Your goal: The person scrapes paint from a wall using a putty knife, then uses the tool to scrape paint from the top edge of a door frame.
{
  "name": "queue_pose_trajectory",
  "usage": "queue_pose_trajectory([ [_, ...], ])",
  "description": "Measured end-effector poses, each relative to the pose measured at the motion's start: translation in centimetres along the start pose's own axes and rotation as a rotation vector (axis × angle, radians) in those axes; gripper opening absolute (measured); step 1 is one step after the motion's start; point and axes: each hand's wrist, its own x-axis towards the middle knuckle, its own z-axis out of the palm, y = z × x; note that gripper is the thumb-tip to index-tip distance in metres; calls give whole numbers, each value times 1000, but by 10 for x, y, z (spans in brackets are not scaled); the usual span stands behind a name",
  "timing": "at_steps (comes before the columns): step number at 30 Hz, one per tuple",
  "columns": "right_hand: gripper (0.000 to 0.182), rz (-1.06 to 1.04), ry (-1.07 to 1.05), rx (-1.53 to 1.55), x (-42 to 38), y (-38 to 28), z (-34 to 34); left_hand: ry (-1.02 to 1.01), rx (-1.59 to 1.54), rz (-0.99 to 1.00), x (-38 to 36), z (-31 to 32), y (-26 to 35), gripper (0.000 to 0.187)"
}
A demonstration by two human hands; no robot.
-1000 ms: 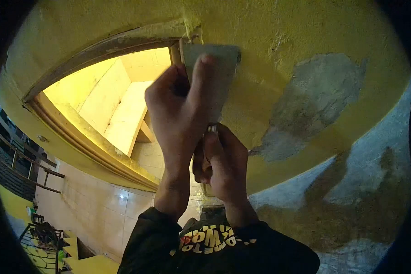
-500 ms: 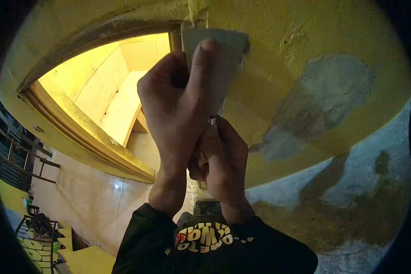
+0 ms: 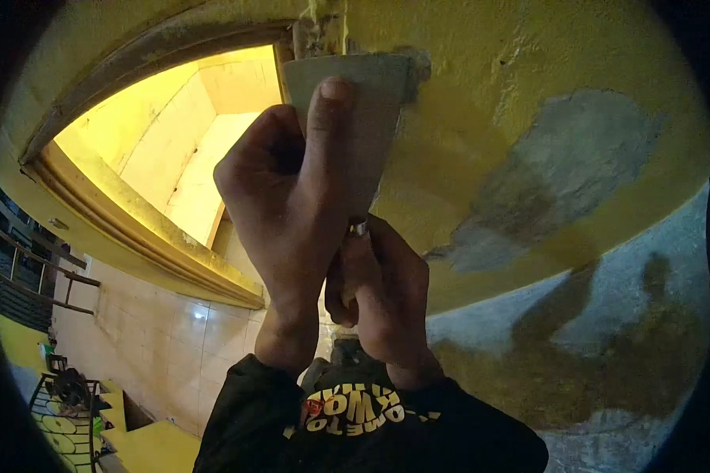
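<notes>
A wide, flat metal scraper blade is held up against the yellow wall, beside the upper corner of the door frame. My left hand grips the blade, its thumb lying along the face and its other fingers curled at the left edge. Just below, my right hand is wrapped round the scraper's lower end, near a small shiny metal part; the handle is mostly hidden. Rough, chipped wall surface shows above and to the right of the blade's top edge.
A wooden frame surrounds a lit opening on the left. A grey patch marks the wall at right, above a stained grey lower band. Tiled floor, a ladder-like rack and a metal railing are at lower left.
The scraper blade and my left hand have shifted slightly left in view. More chipped wall shows above the blade. Both hands keep their hold.
</notes>
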Motion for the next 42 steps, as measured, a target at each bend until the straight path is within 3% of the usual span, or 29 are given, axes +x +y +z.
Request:
queue_pose_trajectory([
  [3, 27, 57, -38, -8, 1, -6, 3, 29, -28, -22, 0, 1, -1, 37],
  [5, 27, -13, -10, 33, 8, -3, 12, 125, 84, 305, 5, 5, -3, 37],
  [9, 28, -24, -17, -27, 1, 3, 8, 63, 24, 180, 2, -2, -10, 37],
  [12, 30, 57, 20, -36, 3, -1, 15, 131, 68, 349, 8, 3, -8, 38],
  [13, 29, 80, 13, -1, -1, 0, 14, 41, -34, 80, 8, -5, -4, 40],
  [16, 29, 97, -15, 11, 5, -1, 12, 50, 151, 125, 5, -11, -15, 35],
  [21, 29, 20, -14, 1, 6, -3, 16, 78, 25, 61, 3, -6, -5, 40],
  [23, 27, 116, -51, 98, 1, -6, 13, 65, 35, 90, 8, -10, -7, 40],
  [26, 23, 16, 0, 101, 2, -2, 23, 51, 24, 83, 6, -10, -4, 40],
  [28, 23, 85, -40, 168, -5, -1, 15, 61, 53, 83, 2, -12, -10, 41],
  [31, 22, 82, -84, 197, 9, -13, 15, 71, 171, 243, 15, -7, -6, 38],
  [36, 25, 106, -35, 74, 1, -12, 17, 109, 153, 181, 11, -8, -9, 41],
  [42, 26, 138, -77, 248, 5, -11, 15, 104, 136, 170, 13, -11, -8, 42],
])
